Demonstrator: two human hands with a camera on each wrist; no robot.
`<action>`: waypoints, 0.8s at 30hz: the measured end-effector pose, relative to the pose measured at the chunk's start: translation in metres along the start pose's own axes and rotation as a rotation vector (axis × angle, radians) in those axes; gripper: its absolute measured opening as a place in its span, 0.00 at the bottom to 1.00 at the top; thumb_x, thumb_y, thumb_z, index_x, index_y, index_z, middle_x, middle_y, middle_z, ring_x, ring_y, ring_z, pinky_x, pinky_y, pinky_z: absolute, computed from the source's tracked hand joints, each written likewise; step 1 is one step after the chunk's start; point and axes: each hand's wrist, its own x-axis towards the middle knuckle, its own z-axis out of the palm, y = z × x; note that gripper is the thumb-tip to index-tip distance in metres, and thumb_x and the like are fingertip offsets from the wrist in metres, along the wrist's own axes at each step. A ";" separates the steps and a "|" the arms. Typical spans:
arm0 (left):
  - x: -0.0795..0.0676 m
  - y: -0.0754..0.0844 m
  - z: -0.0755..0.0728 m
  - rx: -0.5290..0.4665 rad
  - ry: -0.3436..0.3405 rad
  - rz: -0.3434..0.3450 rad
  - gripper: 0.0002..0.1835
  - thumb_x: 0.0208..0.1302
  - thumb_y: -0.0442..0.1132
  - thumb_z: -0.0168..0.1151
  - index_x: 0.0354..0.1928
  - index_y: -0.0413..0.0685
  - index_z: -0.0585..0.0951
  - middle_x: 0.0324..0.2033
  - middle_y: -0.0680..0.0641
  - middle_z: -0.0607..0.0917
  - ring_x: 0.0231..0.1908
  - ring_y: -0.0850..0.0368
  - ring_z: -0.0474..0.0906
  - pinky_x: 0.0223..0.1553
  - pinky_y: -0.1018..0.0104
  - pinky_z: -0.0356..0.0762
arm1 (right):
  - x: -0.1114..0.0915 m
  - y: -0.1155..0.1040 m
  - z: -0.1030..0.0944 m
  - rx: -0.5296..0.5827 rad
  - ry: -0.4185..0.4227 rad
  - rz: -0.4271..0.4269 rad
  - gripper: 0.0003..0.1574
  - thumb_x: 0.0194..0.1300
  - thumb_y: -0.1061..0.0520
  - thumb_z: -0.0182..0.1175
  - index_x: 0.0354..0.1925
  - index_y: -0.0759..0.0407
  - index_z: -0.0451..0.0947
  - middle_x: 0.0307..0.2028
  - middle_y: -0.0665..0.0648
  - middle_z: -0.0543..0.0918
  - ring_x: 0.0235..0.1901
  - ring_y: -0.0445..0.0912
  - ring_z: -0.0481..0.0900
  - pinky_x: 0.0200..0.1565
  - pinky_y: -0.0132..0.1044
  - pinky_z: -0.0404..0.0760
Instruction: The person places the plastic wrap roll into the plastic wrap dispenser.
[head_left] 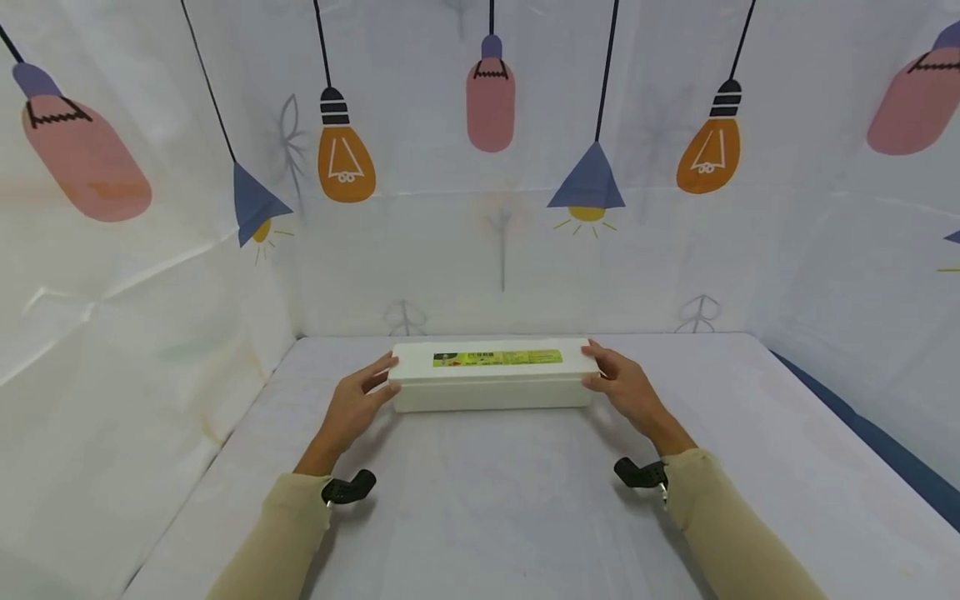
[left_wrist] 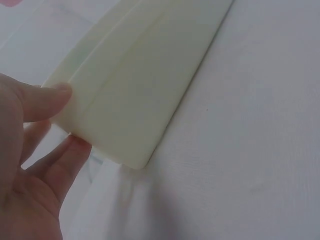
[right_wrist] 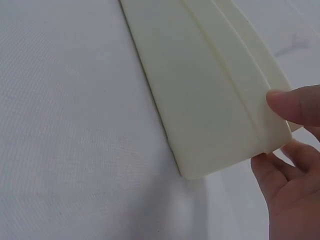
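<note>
A long off-white lidded box [head_left: 487,395] lies across the far half of the table, a printed yellow-green label [head_left: 497,358] on its top. At its left end, my left hand [head_left: 354,410] grips it, the thumb [left_wrist: 54,101] on the front near the lid seam and other fingers against the end. My right hand [head_left: 633,393] holds the right end likewise, with its thumb [right_wrist: 290,106] on the front by the lid seam. The lid sits on the box. Fingertips behind the box are partly hidden.
A pale cloth covers the table [head_left: 480,500]. White sheets with printed hanging lamps [head_left: 347,162] form the back and side walls close to the table. A dark blue strip [head_left: 862,425] runs along the right edge. Each wrist carries a black device [head_left: 348,487].
</note>
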 end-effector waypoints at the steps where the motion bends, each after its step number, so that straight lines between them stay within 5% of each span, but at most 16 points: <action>1: 0.000 0.000 0.000 -0.001 -0.002 -0.010 0.28 0.70 0.38 0.64 0.71 0.54 0.73 0.74 0.53 0.64 0.68 0.44 0.68 0.62 0.50 0.72 | 0.000 0.001 0.000 0.000 -0.001 0.002 0.39 0.71 0.62 0.62 0.74 0.66 0.60 0.78 0.58 0.51 0.75 0.58 0.51 0.72 0.55 0.55; 24: -0.002 0.002 0.000 -0.008 0.011 -0.039 0.31 0.71 0.44 0.64 0.74 0.59 0.68 0.73 0.57 0.66 0.68 0.46 0.67 0.65 0.47 0.69 | 0.002 -0.002 -0.003 -0.076 -0.013 0.017 0.45 0.71 0.58 0.62 0.78 0.60 0.53 0.78 0.59 0.50 0.73 0.63 0.54 0.67 0.59 0.63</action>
